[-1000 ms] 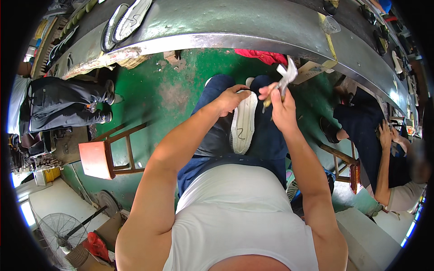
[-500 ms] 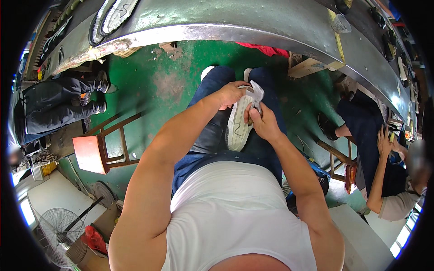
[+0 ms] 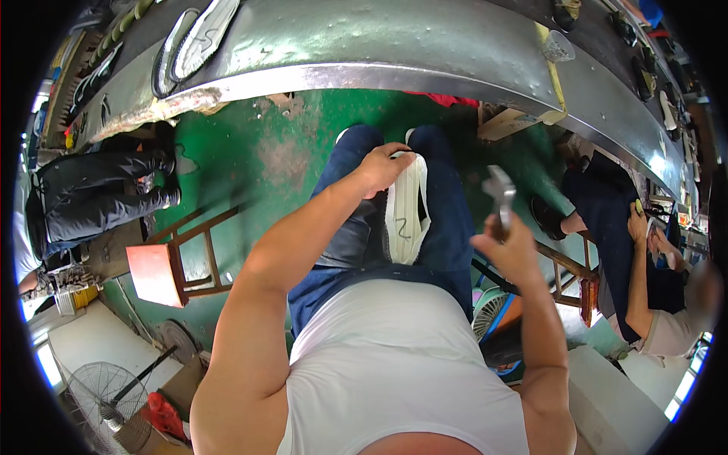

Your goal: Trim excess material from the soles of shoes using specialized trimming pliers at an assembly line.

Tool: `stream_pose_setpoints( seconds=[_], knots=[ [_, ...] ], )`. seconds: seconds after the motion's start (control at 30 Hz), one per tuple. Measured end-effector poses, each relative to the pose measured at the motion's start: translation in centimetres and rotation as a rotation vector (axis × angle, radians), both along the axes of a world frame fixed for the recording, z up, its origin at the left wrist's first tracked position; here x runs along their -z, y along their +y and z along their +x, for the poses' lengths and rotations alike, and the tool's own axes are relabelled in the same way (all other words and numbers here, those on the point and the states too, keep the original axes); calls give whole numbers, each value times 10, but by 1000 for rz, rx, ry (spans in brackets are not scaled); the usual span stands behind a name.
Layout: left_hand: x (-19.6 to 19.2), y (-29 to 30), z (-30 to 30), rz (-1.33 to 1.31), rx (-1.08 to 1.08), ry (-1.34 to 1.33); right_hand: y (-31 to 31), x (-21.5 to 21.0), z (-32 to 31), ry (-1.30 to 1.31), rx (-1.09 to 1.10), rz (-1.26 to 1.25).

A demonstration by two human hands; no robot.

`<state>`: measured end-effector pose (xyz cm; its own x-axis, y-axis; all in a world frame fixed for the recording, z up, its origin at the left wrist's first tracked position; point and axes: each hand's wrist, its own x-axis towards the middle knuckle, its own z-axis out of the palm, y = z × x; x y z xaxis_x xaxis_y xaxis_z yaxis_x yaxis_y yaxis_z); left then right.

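A shoe point(image 3: 406, 216) lies bottom up between my thighs, its pale underside facing me with a dark pen squiggle near the end closest to my belly. My left hand point(image 3: 385, 168) is closed around its far end, fingers pinching the edge there. Out to the right of my legs, my right hand point(image 3: 512, 246) is wrapped around silver metal pincers point(image 3: 500, 188), the head pointing up and away. The pincers are apart from the shoe and slightly blurred.
A metal-topped workbench point(image 3: 364, 49) curves across the far side, with a pair of pale shoe pieces point(image 3: 199, 42) on it. A wooden stool point(image 3: 159, 273) stands at left. A co-worker point(image 3: 652, 288) sits at right; another person's dark-trousered legs point(image 3: 106, 178) are at left. A fan point(image 3: 106, 394) stands lower left.
My right hand has swung right with the pincers, off the shoe's far end. My left hand still grips that end. The view has shifted slightly.
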<state>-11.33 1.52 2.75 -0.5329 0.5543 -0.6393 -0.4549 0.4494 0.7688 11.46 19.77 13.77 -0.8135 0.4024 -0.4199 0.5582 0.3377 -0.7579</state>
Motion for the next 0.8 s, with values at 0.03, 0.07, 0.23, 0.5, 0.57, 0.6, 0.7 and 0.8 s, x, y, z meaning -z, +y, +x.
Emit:
stream_pose_setpoints(
  seconds=[0.03, 0.07, 0.23, 0.5, 0.57, 0.6, 0.7, 0.8],
  knots=[
    [-5, -1, 3, 0, 7, 11, -13, 10, -13, -8, -52, 42],
    [-12, -3, 7, 25, 34, 125, -26, 17, -26, -23, -97, 84],
    [-18, -13, 26, 96, 54, 392, -55, 35, -58, -21, -254, 260],
    [-37, -9, 32, 4, 98, 450, -53, 68, -67, 389, -214, 610],
    [-42, -9, 34, -62, 144, 460, -47, 68, -80, 560, -147, 635],
    [-38, -10, 32, 25, 97, 456, -46, 66, -81, 563, -172, 621],
    [-31, -17, 34, 68, 100, 424, -29, 63, -84, 592, -29, 425],
    [-18, -36, 35, 251, -165, 86, 44, 32, -92, 544, 347, -145]
  ],
)
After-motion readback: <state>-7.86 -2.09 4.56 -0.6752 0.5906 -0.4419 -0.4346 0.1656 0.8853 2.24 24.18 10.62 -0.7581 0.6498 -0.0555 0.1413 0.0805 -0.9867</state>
